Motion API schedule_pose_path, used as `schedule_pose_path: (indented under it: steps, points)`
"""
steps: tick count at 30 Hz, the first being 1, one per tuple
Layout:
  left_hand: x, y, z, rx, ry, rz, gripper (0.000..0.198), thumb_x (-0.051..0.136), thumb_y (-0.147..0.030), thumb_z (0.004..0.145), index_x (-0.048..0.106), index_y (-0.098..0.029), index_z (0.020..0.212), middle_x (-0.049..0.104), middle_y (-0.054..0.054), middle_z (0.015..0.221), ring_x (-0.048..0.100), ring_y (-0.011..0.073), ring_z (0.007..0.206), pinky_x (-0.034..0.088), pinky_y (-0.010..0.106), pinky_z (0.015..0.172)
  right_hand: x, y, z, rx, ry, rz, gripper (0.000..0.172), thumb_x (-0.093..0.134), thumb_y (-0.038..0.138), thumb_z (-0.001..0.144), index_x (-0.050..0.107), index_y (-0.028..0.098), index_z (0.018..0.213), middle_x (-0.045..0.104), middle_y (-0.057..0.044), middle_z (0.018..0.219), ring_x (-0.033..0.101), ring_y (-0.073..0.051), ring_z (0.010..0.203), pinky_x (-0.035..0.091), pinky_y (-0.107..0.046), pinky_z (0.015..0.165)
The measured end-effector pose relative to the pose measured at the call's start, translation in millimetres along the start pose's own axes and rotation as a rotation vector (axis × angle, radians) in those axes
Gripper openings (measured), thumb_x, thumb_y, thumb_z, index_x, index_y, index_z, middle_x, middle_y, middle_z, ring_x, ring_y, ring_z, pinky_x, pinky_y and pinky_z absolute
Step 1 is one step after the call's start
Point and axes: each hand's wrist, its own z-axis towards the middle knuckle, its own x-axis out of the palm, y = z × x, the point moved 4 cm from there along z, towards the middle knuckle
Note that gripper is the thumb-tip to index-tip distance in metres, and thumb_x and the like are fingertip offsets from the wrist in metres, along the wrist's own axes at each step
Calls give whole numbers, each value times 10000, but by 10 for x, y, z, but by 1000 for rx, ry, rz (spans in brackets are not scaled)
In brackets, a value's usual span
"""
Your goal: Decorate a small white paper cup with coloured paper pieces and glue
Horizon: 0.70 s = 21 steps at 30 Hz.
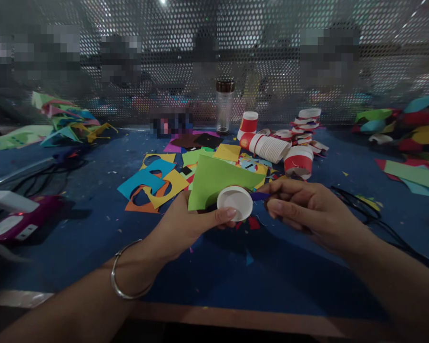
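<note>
My left hand (196, 216) is closed on a small white paper cup (241, 197), its thumb over the rim and the open mouth facing me. A sheet of green paper (218, 178) stands behind the cup, its left edge in the same hand. In the fingers of my right hand (300, 205) is a slim purple pointed thing (260, 196); its kind does not show clearly. The tip of that purple thing is at the cup's right side, and I cannot tell whether it touches the cup or the paper.
Blue, yellow and orange sheets with round holes (157, 174) lie left of centre. Behind are a stack of paper cups (268, 146), a cut red cup (298, 162) and a clear bottle (224, 112). A pink power strip (28, 219) stands left; black cables (364, 209) lie right.
</note>
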Motion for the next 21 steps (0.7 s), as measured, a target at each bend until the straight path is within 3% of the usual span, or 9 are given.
schedule_pose_path:
  steps: [9, 21]
  points:
    - [51, 5, -16, -30, 51, -90, 350, 890, -245, 732, 770, -136, 1043, 776, 45, 806, 709, 114, 637, 595, 175, 589, 4, 4, -18, -5, -13, -3, 422, 805, 478, 784, 668, 131, 982, 604, 18, 645, 361, -37, 428, 194, -208, 381]
    - [28, -13, -24, -60, 27, -71, 341, 908, -223, 692, 785, -163, 1004, 784, 36, 838, 710, 123, 646, 626, 210, 634, -4, -9, -1, 3, 38, -18, 390, 798, 471, 812, 693, 133, 977, 587, 26, 649, 366, -30, 444, 200, -208, 399]
